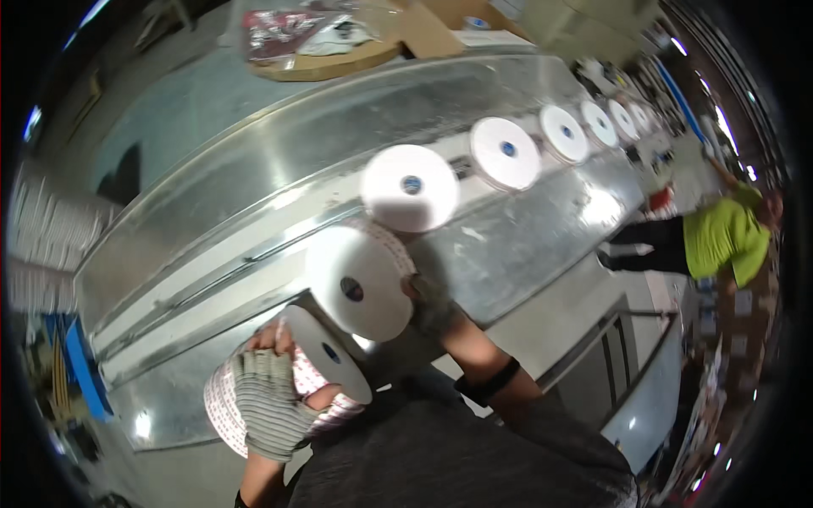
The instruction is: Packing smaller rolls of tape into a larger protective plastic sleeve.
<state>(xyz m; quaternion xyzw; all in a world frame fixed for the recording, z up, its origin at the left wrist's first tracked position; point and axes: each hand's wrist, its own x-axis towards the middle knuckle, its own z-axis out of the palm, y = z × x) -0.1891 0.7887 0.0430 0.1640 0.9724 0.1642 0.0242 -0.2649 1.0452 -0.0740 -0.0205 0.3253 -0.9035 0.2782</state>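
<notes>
My left hand [275, 398], in a grey ribbed fingerless glove, grips a thick white roll [326, 349] with a red-and-white patterned side, tipped on edge against my body. The fingers wrap over the patterned side, and a dark blue centre shows on the white face. My right hand [434, 306], also gloved, holds the right edge of another white roll [373, 292] with a similar patterned side. That roll is tilted over the near part of the metal table, just beyond the first. My right fingertips are partly hidden behind it. Past it, a flat white roll [394, 199] lies on the conveyor strip.
More white rolls [517, 169] line the strip running away to the right along the metal table [508, 245]. Beyond lie a cardboard box [428, 30] and plastic bags [284, 32]. A person in a yellow-green shirt [720, 237] stands right. A metal-framed cart [627, 364] is near right.
</notes>
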